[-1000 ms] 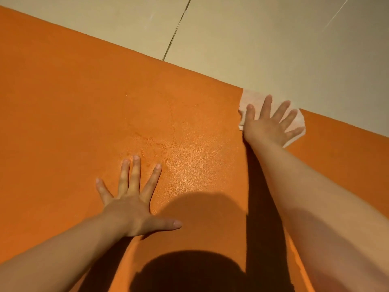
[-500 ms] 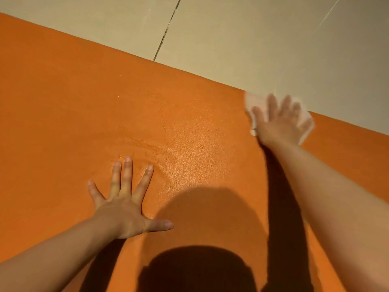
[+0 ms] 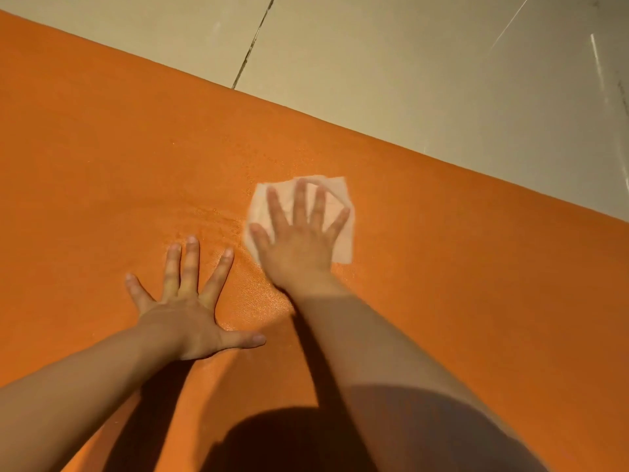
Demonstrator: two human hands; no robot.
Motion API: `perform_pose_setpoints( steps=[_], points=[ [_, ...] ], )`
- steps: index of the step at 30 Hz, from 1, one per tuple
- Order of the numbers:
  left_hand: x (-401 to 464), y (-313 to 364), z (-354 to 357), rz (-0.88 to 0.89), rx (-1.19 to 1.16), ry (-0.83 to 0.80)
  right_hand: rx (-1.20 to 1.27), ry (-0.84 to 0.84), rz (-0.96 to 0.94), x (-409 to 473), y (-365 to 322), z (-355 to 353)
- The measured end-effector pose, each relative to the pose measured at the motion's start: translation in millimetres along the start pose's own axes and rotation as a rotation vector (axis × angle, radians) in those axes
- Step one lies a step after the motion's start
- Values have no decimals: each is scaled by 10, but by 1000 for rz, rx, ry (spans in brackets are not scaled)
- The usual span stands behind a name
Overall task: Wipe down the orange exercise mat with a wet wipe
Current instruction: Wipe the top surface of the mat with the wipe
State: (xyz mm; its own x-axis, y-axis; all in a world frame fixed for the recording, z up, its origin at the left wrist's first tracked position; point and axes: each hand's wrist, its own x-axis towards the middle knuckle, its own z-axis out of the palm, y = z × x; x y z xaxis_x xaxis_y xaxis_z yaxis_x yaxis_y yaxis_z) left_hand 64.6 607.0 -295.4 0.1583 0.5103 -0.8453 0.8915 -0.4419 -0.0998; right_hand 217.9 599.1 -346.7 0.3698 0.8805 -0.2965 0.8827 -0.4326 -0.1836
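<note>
Nearest the camera, the left hand (image 3: 190,311) lies flat with fingers spread on the orange exercise mat (image 3: 442,284), holding nothing, while just beyond it the right hand (image 3: 299,240) presses the wet wipe (image 3: 342,240) down under straight, splayed fingers. Since nothing pinches the wipe, it could bunch or slip free on the textured surface. The mat's long axis runs upper left to lower right, its far edge meeting the tiled floor (image 3: 408,80).

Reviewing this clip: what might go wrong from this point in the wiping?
The wipe is only pressed under the flat right hand, with no grip, so it may bunch or slip out. The left hand rests on a shiny, possibly damp part of the mat and may slide. Areas beneath that hand may go unwiped.
</note>
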Motion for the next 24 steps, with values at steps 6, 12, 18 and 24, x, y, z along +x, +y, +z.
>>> perform_pose_setpoints(
  steps=[6, 12, 18, 24],
  points=[
    [27, -25, 34, 20, -11, 52, 38, 56, 179, -83, 774, -118],
    [40, -63, 112, 51, -29, 147, 134, 81, 685, -702, 1896, -221],
    [71, -345, 373, 226, -112, 476, 197, 104, 717, -832, 1527, -100],
    [-46, -626, 623, 310, -333, 691, 54, 41, 104, -1039, -82, 345]
  ],
)
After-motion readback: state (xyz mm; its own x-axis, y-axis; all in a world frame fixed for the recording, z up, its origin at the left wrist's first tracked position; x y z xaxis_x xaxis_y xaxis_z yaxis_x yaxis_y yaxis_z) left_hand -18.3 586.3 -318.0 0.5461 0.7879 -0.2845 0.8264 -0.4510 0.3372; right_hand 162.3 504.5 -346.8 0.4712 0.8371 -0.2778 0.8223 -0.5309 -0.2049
